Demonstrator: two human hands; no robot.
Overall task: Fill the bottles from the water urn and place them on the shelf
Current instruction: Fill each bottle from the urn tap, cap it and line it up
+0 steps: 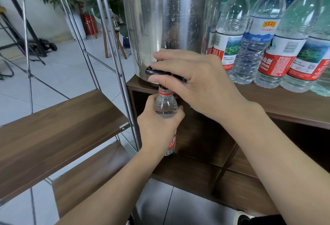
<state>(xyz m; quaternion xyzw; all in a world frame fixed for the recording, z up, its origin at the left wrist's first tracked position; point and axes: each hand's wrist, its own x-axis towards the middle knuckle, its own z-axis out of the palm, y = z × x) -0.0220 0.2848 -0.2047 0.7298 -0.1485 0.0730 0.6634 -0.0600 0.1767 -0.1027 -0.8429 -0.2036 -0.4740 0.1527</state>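
— Two hands at the tall shiny steel water urn [160, 15], seen from the head camera. Where's the bottle?

— Straight under the tap: the clear plastic bottle with the red label [166, 107] stands upright, mouth just below the black tap lever [154, 71].

— And the grips?

— Left hand [157, 130] is wrapped round the bottle's shoulder. Right hand [194, 83] lies on the lever, fingers curled over it.

— Next?

— Probably onto the brown wooden shelf [59, 126], to the left.
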